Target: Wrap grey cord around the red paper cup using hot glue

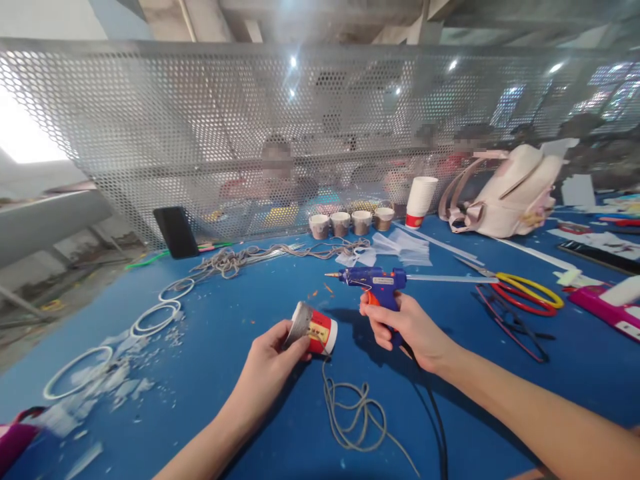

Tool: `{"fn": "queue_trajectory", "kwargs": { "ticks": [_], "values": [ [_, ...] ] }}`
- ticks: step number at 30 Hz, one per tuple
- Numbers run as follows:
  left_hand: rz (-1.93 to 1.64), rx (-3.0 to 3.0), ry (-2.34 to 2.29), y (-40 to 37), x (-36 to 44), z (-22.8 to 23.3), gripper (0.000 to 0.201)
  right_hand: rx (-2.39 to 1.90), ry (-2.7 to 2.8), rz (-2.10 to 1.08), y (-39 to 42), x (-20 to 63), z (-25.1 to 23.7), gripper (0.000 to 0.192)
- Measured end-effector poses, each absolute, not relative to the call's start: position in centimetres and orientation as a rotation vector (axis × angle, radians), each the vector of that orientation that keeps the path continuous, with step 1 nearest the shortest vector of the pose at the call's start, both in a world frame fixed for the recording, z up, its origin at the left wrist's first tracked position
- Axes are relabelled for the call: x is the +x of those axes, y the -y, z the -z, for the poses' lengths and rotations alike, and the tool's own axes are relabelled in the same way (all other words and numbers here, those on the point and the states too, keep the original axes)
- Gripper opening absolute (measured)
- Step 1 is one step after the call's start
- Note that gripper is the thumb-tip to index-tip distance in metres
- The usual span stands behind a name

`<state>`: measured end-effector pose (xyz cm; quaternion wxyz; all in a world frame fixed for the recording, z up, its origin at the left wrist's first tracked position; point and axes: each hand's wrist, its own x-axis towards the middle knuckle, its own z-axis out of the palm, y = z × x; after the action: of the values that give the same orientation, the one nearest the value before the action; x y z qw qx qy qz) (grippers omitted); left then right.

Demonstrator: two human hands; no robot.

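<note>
Tilted on its side, a red paper cup (pixel 323 332) with grey cord wound around one end is gripped by my left hand (pixel 277 353). The loose grey cord (pixel 357 417) trails from the cup and lies in loops on the blue table. My right hand (pixel 400 323) is closed around the handle of a blue hot glue gun (pixel 383 279), its finger by the orange trigger. The gun's nozzle points left, above and apart from the cup. A long clear glue stick (pixel 445 278) sticks out of its back, and a black cable hangs below the handle.
Several cord-wrapped cups (pixel 361 223) and a stack of paper cups (pixel 421 200) stand before the perforated metal screen (pixel 200 133). Scissors (pixel 530 293) and glasses (pixel 515 327) lie right, near a pale backpack (pixel 515 190). Left are a phone (pixel 176 232), a cord heap (pixel 225 261) and white rings (pixel 155 319).
</note>
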<state>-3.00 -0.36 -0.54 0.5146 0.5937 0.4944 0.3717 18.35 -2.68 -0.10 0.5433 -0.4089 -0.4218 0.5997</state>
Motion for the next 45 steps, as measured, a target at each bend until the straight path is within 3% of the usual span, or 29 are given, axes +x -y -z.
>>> {"fn": "queue_trajectory", "kwargs": {
  "ticks": [14,21,25,31,45],
  "values": [
    [-0.859,1.594,-1.204,0.5,-3.1,1.2,0.023,-1.118,1.099,-1.318,2.9,18.2,0.7,0.030],
    [-1.006,2.270,-1.470,0.1,-4.1,0.6,0.016,-1.172,1.168,-1.298,3.0,18.3,0.3,0.024],
    [-0.696,2.654,-1.664,-0.1,-4.4,0.0,0.018,-1.135,1.144,-1.342,3.2,18.4,0.1,0.019],
    [-0.269,2.730,-1.833,0.0,-4.0,-0.4,0.021,-1.115,1.109,-1.393,3.5,18.2,-0.3,0.018],
    [-0.813,3.012,-1.891,0.2,-4.8,-1.8,0.029,-1.212,1.192,-1.302,3.9,17.7,-0.1,0.017]
  ]
}}
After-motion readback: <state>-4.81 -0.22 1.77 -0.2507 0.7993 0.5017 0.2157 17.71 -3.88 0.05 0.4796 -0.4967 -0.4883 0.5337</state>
